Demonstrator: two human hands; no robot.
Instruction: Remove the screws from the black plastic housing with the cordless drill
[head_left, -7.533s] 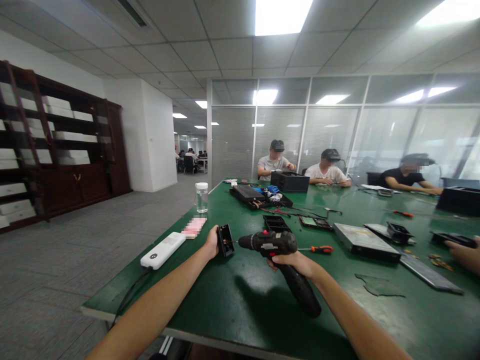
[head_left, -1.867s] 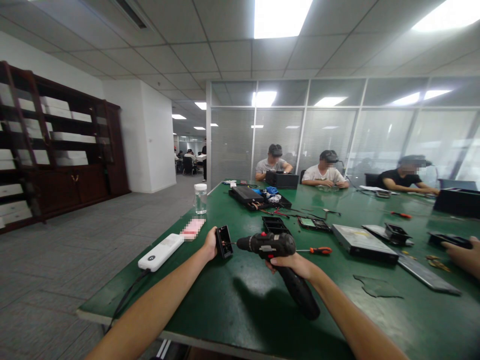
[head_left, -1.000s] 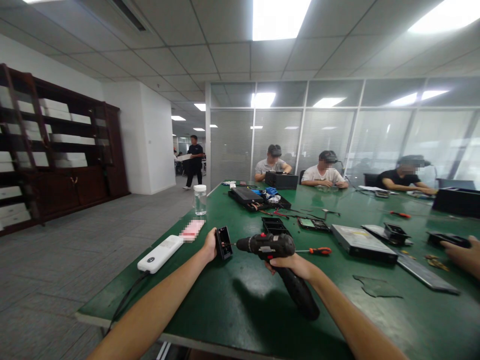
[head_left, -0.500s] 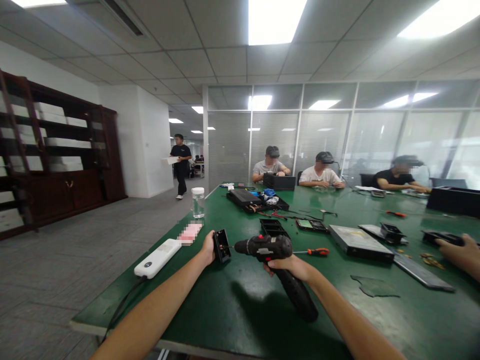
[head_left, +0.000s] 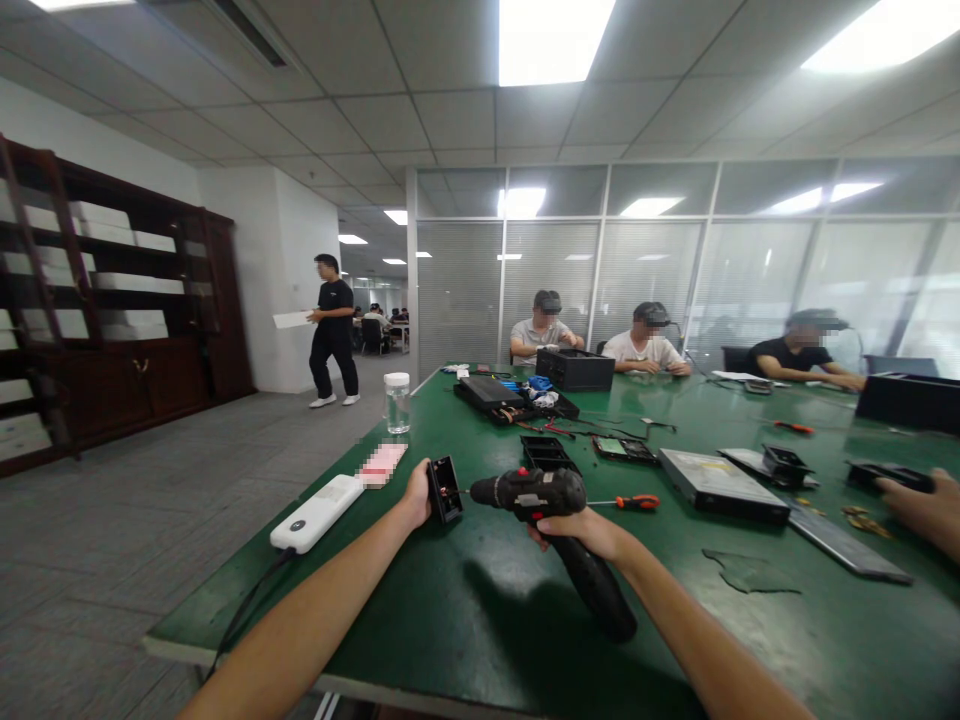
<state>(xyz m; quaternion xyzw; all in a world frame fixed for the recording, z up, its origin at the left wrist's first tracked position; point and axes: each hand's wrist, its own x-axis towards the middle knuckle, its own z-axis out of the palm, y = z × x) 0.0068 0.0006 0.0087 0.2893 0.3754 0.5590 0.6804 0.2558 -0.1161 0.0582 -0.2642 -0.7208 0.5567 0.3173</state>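
Note:
My left hand is closed on a small black open-sided plastic housing, held tilted on edge over the green table. My right hand grips a black cordless drill by its handle, which slants down toward me. The drill's bit points left into the housing's open side; whether the tip touches a screw is too small to tell. Just behind the drill lies another black plastic frame. A screwdriver with an orange and black handle rests to the drill's right.
On the green table, a white power bank-like device and a lidded jar stand left. A disc drive, a glass shard and a co-worker's hand are right. Several people sit beyond; one walks.
Both hands, the housing and the drill keep nearly the same pose. In the background, the walking person has moved left and closer. A black box across the table has shifted slightly right.

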